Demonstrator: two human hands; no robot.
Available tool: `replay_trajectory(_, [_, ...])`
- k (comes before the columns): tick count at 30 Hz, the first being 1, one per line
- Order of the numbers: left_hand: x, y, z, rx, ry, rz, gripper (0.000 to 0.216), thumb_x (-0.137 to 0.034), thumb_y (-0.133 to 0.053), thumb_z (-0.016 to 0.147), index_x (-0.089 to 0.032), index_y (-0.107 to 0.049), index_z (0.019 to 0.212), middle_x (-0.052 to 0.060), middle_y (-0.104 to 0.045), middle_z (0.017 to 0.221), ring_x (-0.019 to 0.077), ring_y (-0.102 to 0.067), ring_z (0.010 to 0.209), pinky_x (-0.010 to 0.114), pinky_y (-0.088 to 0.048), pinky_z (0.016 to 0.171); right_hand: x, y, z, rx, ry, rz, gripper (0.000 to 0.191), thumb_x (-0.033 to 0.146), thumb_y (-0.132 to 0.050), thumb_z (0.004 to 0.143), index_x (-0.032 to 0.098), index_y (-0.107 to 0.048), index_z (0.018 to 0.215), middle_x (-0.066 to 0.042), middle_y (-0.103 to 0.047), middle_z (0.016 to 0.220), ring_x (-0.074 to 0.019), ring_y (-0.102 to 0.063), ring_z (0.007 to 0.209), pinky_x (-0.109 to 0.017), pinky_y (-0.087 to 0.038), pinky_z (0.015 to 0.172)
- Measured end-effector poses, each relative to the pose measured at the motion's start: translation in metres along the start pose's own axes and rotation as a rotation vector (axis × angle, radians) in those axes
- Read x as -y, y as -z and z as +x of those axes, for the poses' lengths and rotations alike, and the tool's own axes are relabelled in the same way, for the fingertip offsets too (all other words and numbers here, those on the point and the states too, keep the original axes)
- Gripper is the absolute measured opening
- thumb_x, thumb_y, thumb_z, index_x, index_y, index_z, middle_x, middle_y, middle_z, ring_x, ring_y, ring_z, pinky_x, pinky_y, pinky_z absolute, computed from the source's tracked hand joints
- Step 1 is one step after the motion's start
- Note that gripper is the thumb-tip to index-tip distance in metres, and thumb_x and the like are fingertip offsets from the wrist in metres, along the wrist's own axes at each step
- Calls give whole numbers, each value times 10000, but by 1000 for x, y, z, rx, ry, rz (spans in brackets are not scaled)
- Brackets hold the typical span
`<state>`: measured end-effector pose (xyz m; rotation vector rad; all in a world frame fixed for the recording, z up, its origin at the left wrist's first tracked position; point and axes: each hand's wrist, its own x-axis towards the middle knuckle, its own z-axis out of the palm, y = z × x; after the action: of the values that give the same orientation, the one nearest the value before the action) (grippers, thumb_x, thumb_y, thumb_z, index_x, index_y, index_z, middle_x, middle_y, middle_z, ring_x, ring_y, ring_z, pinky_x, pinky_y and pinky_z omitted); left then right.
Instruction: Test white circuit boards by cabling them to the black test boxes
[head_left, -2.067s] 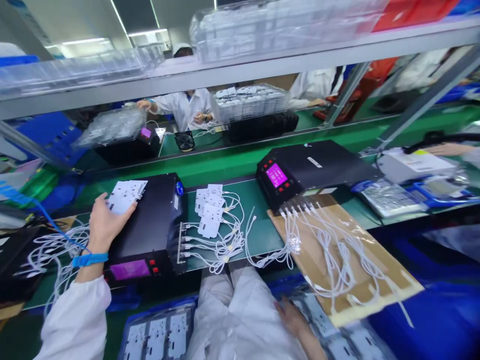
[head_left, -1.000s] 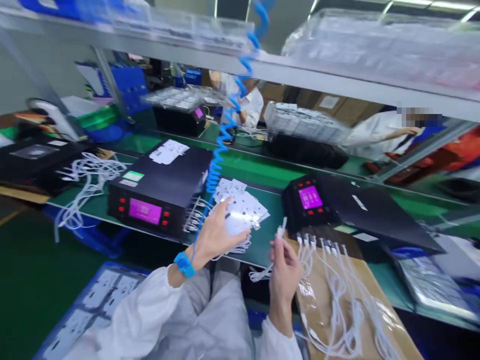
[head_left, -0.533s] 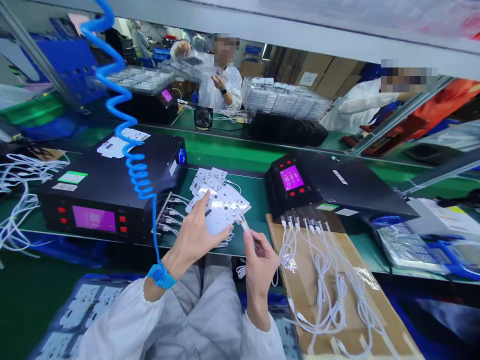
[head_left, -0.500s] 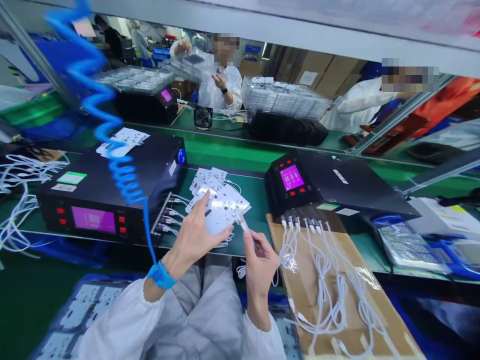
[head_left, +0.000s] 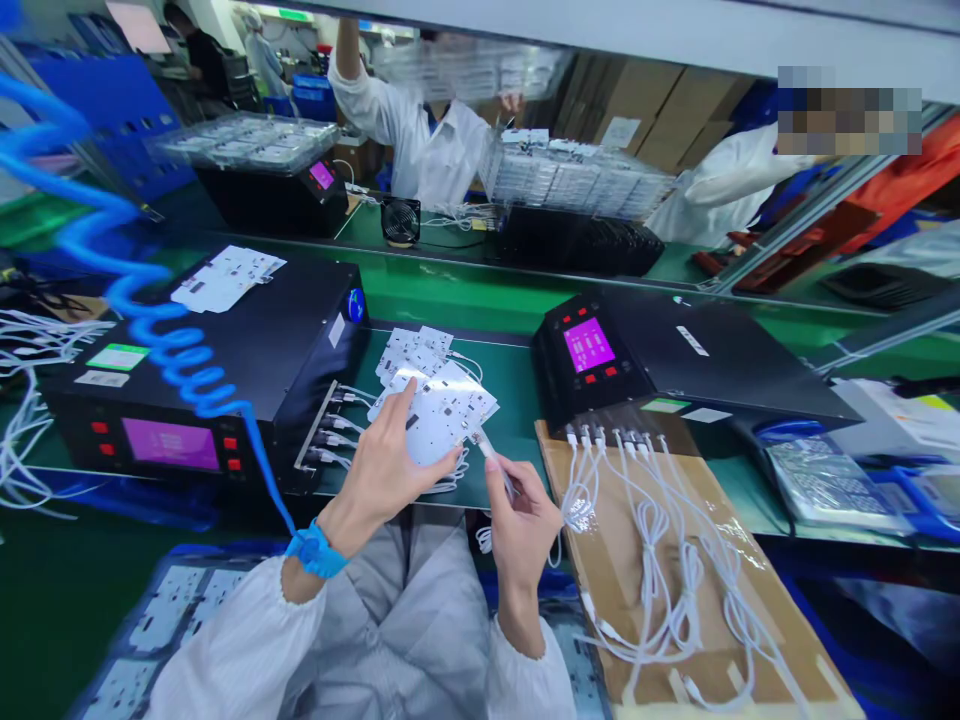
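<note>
In the middle of the head view, my left hand (head_left: 386, 462) grips a white circuit board (head_left: 442, 408) by its near left edge, thumb below and fingers along the side. My right hand (head_left: 523, 505) pinches the white plug of a USB cable (head_left: 487, 446) at the board's lower right edge. Whether the plug sits fully in the socket, I cannot tell. Behind the held board, more white circuit boards (head_left: 409, 350) lie on the green bench, with a white cable running to one of them. A blue wrist strap (head_left: 316, 550) circles my left wrist.
Black testers with lit screens stand left (head_left: 225, 385) and right (head_left: 697, 350). White cables cross a cardboard sheet (head_left: 750, 560) at right. A coiled blue cord (head_left: 161, 345) hangs at left. Trays of boards (head_left: 161, 620) sit below. Co-workers are across the bench, one lifting a clear tray.
The view has shifted slightly. Both hands keep nearly the same pose on the board and plug. Across the bench, the co-worker has raised the clear tray higher.
</note>
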<state>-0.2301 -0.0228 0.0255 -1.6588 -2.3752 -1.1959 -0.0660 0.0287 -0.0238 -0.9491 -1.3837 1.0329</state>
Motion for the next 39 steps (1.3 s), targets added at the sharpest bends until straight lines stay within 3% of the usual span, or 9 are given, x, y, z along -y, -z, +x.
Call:
replay_trajectory(7, [6, 9, 8, 184, 39, 31, 871, -620, -792, 760, -218, -496, 1474, 115, -590, 1224, 288, -666, 1038, 402, -582, 845, 3, 14, 1, 133, 138, -153, 173, 321, -698, 968, 185, -798, 1005, -25, -643, 805, -115, -513, 646, -252, -407, 566])
replay_trajectory(11, [6, 13, 11, 219, 21, -9, 778, -540, -802, 771, -220, -505, 1414, 113, -558, 1248, 306, -646, 1099, 404, -581, 811, 7, 16, 2, 168, 128, -179, 174, 320, -689, 976, 184, -796, 991, -17, -631, 786, -111, -507, 633, -245, -398, 551])
replay_trajectory(21, [4, 18, 14, 297, -17, -68, 807, -516, -811, 784, -213, -459, 1444, 121, -545, 1262, 314, -635, 1142, 427, -577, 911, 8, 15, -4, 140, 162, -139, 127, 253, -687, 974, 202, -793, 1019, -8, -647, 797, -106, -527, 646, -239, -408, 565])
replay_trajectory(24, [8, 18, 18, 300, -58, -46, 825, -521, -816, 783, -207, -454, 1455, 125, -550, 1279, 311, -631, 1163, 432, -572, 961, 6, 18, -5, 192, 100, -119, 146, 291, -683, 978, 205, -800, 993, -39, -705, 882, -143, -626, 774, -266, -496, 686])
replay_trajectory(27, [9, 19, 22, 284, -126, 5, 827, -480, -825, 777, -188, -447, 1451, 142, -547, 1305, 328, -628, 1178, 456, -571, 980, 3, 24, -1, 89, -18, -64, 222, 365, -671, 981, 188, -800, 1017, -73, -746, 952, -182, -683, 864, -324, -550, 803])
replay_trajectory(31, [7, 19, 26, 317, -252, 73, 817, -401, -806, 797, -192, -402, 1475, 173, -532, 1361, 351, -649, 1166, 457, -598, 899, 5, 31, 11, -126, -111, -33, 401, 437, -661, 977, 165, -746, 1259, -74, -754, 909, -145, -630, 691, -295, -529, 659])
replay_trajectory(34, [2, 17, 25, 358, -343, 114, 810, -344, -787, 805, -174, -374, 1480, 200, -502, 1443, 379, -616, 1258, 484, -595, 951, 15, 29, 20, -67, 11, -106, 326, 412, -678, 974, 204, -781, 1203, -83, -750, 1028, -155, -646, 798, -286, -518, 690])
replay_trajectory(37, [-4, 15, 22, 366, -412, 126, 791, -282, -779, 792, -162, -378, 1464, 195, -520, 1473, 379, -562, 1351, 506, -555, 1061, 27, 20, 26, 54, 151, -200, 215, 338, -665, 994, 217, -808, 1102, -47, -713, 926, -129, -600, 737, -265, -479, 645])
replay_trajectory(39, [-7, 13, 19, 361, -439, 143, 761, -266, -766, 796, -165, -394, 1452, 180, -560, 1447, 369, -584, 1325, 492, -568, 1041, 33, 13, 27, 104, 232, -246, 209, 276, -627, 1017, 200, -792, 1119, -31, -690, 869, -114, -566, 686, -260, -473, 628])
